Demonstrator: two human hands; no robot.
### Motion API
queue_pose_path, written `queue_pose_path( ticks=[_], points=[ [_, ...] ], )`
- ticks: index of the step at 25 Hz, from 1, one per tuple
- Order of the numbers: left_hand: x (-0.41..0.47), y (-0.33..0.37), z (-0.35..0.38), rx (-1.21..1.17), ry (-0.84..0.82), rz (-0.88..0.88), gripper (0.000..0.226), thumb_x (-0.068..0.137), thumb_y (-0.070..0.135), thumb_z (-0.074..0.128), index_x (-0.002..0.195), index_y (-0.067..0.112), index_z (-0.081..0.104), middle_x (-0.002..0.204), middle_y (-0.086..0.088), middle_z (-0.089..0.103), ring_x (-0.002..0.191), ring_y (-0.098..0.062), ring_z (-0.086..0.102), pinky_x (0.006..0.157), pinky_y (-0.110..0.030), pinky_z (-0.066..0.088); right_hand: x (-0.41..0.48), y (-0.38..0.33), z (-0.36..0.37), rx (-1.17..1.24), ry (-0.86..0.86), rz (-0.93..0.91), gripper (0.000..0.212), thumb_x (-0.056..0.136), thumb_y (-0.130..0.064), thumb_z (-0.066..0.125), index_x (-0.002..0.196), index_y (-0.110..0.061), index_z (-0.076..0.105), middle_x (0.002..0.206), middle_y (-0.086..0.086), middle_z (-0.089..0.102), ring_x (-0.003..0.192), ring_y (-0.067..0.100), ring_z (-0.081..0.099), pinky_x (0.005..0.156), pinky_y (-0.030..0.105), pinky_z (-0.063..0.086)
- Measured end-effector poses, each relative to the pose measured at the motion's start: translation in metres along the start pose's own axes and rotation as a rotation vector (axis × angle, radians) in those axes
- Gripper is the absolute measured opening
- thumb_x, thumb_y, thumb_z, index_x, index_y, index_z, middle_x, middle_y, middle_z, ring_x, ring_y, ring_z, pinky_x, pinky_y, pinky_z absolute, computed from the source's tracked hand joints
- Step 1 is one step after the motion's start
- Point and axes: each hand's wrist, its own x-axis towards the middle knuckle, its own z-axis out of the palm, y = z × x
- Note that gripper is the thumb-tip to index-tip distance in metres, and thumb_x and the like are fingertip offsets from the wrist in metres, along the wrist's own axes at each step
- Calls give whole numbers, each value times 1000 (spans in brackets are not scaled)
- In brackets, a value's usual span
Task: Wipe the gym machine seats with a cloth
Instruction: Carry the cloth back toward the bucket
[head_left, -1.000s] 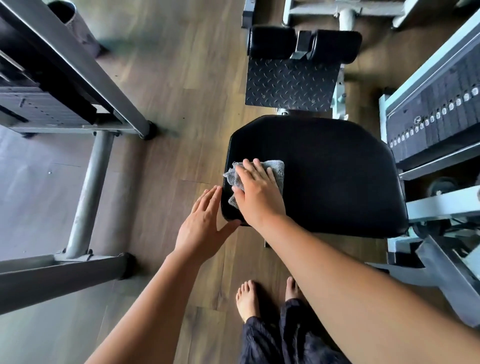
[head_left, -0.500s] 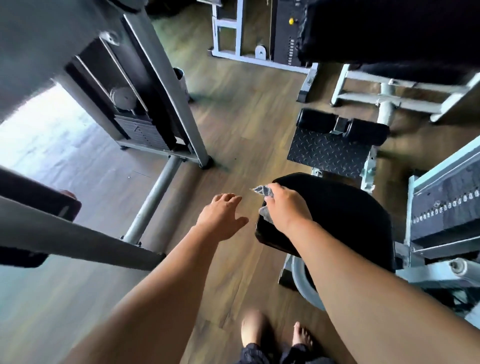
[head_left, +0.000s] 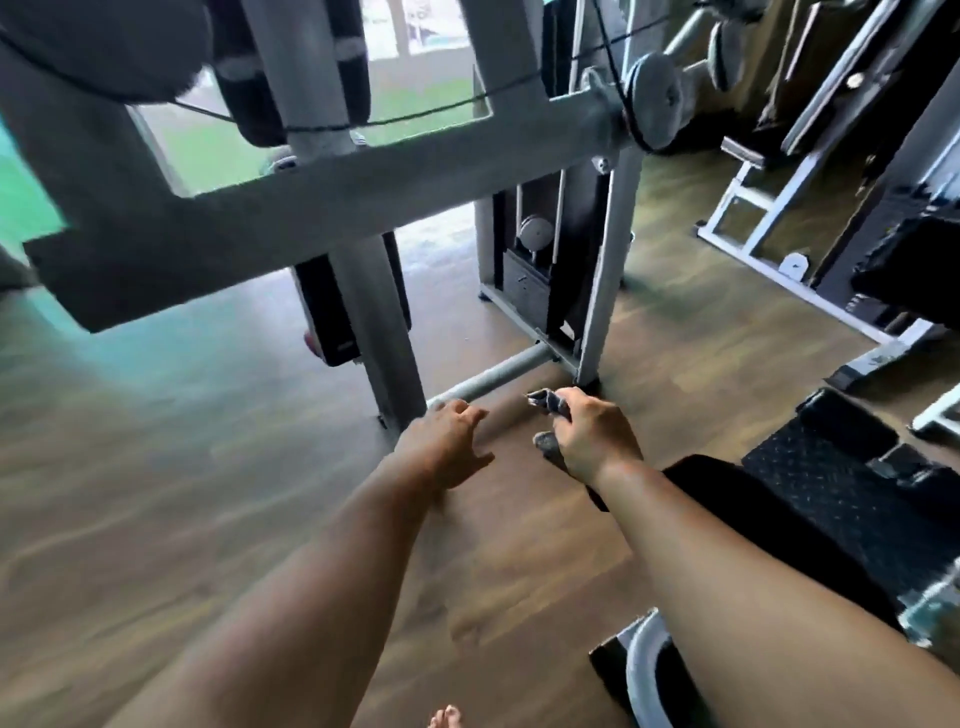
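Right hand (head_left: 592, 439) has its fingers clamped around the bunched grey cloth (head_left: 545, 402), held above the black seat's (head_left: 727, 499) edge; left hand (head_left: 447, 441) empty, fingers loosely spread.

Seat (head_left: 727, 499): we see it mostly hidden under our right forearm. Cloth (head_left: 550, 402): largely buried inside our right hand's (head_left: 592, 436) fingers (head_left: 571, 410). Floor (head_left: 156, 493) left of fingers: motion-blurred.
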Motion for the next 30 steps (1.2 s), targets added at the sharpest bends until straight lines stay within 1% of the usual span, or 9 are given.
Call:
queue_pose_path(
  ticks=[4, 8, 11, 15, 19, 21, 23, 28, 30],
  points=[
    [-88, -81, -16, -81, 50, -228, 67, 92, 53, 61, 151, 28, 43, 148, -2, 49, 134, -28, 43, 110, -43, 42, -22, -88, 44, -13, -135, -211, 20, 96, -30, 56, 109, -18, 65, 107, 17, 73, 102, 38, 66, 77, 35, 47],
    [-185, -163, -24, -100, 79, -410, 69, 92, 55, 61, 152, 29, 40, 153, 0, 44, 141, -27, 37, 114, -45, 39, -57, -186, 102, -12, -257, -350, 24, 95, -28, 54, 115, -17, 63, 110, 18, 71, 105, 39, 64, 80, 38, 47],
    [-271, -238, -32, -93, 66, -538, 69, 92, 55, 59, 153, 30, 39, 153, -1, 42, 142, -26, 35, 114, -45, 38, -107, -276, 157, 44, -319, -419, 24, 95, -33, 56, 113, -19, 64, 108, 14, 72, 103, 36, 65, 80, 37, 50],
    [-377, -332, -44, -62, 55, -645, 66, 93, 54, 56, 152, 30, 39, 153, -2, 42, 142, -26, 34, 114, -45, 39, -175, -382, 221, 126, -408, -451, 24, 96, -36, 61, 115, -23, 67, 104, 7, 74, 90, 25, 68, 59, 22, 39],
    [-459, -429, -55, -41, 32, -752, 67, 94, 56, 57, 152, 30, 39, 154, -3, 42, 142, -27, 34, 115, -44, 38, -209, -480, 278, 148, -451, -484, 27, 88, -35, 72, 113, -25, 68, 101, 6, 76, 84, 22, 69, 66, 26, 47],
    [-479, -477, -59, -56, 40, -788, 67, 93, 57, 57, 152, 30, 39, 154, -3, 42, 142, -27, 34, 115, -44, 38, -208, -521, 307, 168, -491, -481, 23, 89, -31, 70, 111, -25, 68, 97, 3, 77, 77, 17, 72, 60, 16, 52],
    [-485, -519, -64, -59, 50, -812, 67, 94, 57, 57, 152, 30, 40, 154, -3, 41, 143, -27, 33, 115, -44, 37, -197, -557, 333, 176, -520, -490, 17, 91, -27, 68, 108, -23, 68, 95, 5, 75, 72, 14, 70, 47, 5, 43],
    [-459, -649, -86, -89, 78, -849, 66, 93, 56, 57, 152, 31, 39, 154, -3, 40, 144, -27, 31, 115, -45, 37, -128, -657, 420, 126, -516, -531, 32, 81, -43, 64, 105, -23, 67, 93, 5, 75, 86, 27, 71, 74, 31, 58],
    [-441, -700, -101, -114, 94, -858, 66, 94, 56, 58, 152, 31, 40, 154, -3, 40, 144, -27, 30, 115, -45, 37, -83, -692, 465, 158, -544, -522, 49, 65, -59, 57, 100, -25, 65, 89, 5, 75, 81, 27, 73, 72, 40, 62]
  ],
)
